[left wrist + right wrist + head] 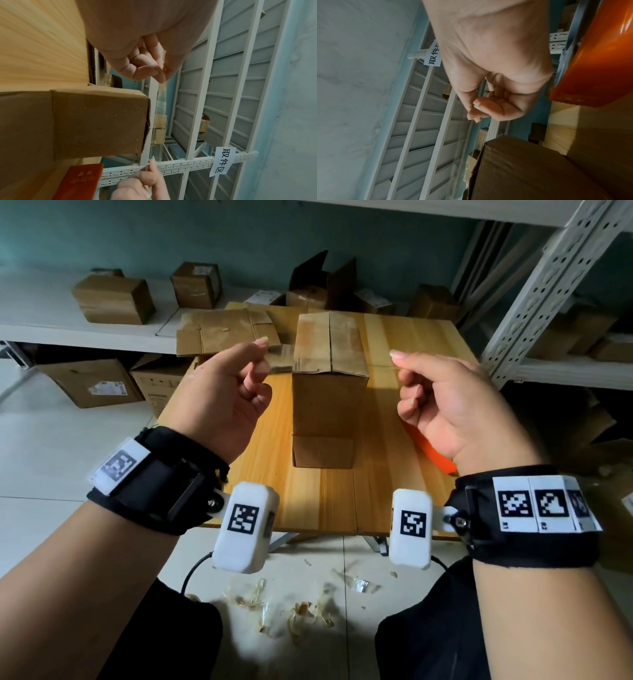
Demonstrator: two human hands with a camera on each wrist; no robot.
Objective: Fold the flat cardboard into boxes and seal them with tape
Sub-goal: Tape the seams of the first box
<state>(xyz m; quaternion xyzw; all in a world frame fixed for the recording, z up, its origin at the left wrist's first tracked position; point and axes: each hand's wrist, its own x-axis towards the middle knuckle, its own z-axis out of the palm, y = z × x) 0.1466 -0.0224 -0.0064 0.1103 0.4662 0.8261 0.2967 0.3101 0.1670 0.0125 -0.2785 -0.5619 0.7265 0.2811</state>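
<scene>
A brown cardboard box (pixel 329 392) stands on the wooden table (pixel 394 491) with its top flaps folded down. Above its top, a strip of clear tape (pixel 284 359) stretches between my two hands. My left hand (pixel 263 354) pinches the left end between thumb and forefinger, left of the box. My right hand (pixel 395 359) pinches the other end, right of the box. The left wrist view shows the tape (pixel 161 102) running from my left hand (pixel 162 77) to the right hand (pixel 150 169), just off the box (pixel 96 121). In the right wrist view my right hand (pixel 476 116) is curled beside the box (pixel 530 169).
Flat cardboard sheets (pixel 222 332) lie at the table's back left. An orange object (pixel 433 451) rests on the table under my right hand. Shelves behind hold several boxes (pixel 113 299). A white metal rack (pixel 534 296) stands at right. Tape scraps (pixel 301 607) litter the floor.
</scene>
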